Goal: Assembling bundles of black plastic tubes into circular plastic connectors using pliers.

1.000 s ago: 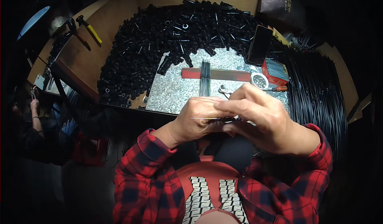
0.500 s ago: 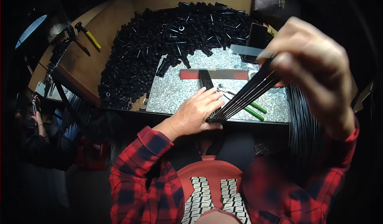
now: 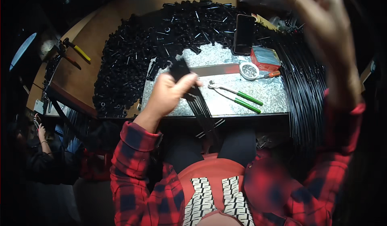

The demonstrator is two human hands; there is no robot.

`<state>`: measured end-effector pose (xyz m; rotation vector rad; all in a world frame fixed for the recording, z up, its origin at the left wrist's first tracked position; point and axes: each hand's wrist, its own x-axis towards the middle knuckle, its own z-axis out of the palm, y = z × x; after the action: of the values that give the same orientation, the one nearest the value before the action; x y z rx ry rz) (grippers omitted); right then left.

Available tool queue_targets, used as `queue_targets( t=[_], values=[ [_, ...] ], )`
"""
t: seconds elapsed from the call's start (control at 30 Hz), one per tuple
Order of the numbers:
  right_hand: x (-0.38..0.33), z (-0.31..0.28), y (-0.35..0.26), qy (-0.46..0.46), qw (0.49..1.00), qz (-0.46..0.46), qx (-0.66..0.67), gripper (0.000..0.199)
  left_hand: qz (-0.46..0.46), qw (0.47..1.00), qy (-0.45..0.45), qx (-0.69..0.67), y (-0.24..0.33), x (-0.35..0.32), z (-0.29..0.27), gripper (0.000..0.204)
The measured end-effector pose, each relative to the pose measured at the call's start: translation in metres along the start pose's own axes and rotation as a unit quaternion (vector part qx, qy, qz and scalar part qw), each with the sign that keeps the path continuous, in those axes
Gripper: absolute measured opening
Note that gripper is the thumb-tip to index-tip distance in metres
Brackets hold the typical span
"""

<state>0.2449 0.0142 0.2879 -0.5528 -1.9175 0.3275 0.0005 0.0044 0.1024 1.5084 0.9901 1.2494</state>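
Observation:
My left hand grips a flat bundle of thin black rods over the front of the metal work plate; the rods run from a black sleeve above my fingers down past the table edge. My right hand is raised high at the upper right, close to the camera and blurred, with nothing seen in it. Green-handled pliers lie on the plate just right of my left hand.
A big heap of small black tube pieces arcs round the plate. A dark phone, a red box and a small round tin sit behind it. Long black rods lie on the right. Yellow-handled tools rest at left.
My right hand let go of the rods and rose up toward the camera. My left hand now holds the bundle alone, turned more upright over the plate.

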Motion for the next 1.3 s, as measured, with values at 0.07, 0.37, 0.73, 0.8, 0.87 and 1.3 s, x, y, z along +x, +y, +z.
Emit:
queue_targets(
  t=[0.07, 0.37, 0.73, 0.8, 0.87, 1.3],
  values=[
    [-0.048, 0.037, 0.023, -0.085, 0.996, 0.038, 0.014, 0.024, -0.043, 0.987, 0.117, -0.098, -0.026, -0.006, -0.021, 0.021],
    [-0.233, 0.185, 0.056, -0.042, 0.651, 0.520, 0.552, 0.045, -0.117, 0.879, 0.325, -0.328, -0.103, -0.054, 0.014, 0.027],
    [-0.191, 0.156, 0.095, 0.192, 0.709, 0.531, 0.423, 0.043, -0.125, 0.884, 0.156, -0.422, -0.081, -0.073, 0.051, 0.045],
    [-0.169, 0.128, 0.105, 0.144, 0.778, 0.492, 0.363, 0.039, -0.175, 0.918, 0.081, -0.348, -0.070, -0.083, 0.051, 0.044],
    [-0.140, 0.099, 0.103, 0.106, 0.839, 0.468, 0.258, 0.042, -0.186, 0.943, -0.005, -0.275, -0.060, -0.099, 0.048, 0.038],
    [-0.125, 0.095, 0.081, -0.356, 0.820, 0.435, 0.110, 0.018, -0.014, 0.984, 0.176, 0.034, -0.065, -0.108, 0.010, 0.017]
  ],
)
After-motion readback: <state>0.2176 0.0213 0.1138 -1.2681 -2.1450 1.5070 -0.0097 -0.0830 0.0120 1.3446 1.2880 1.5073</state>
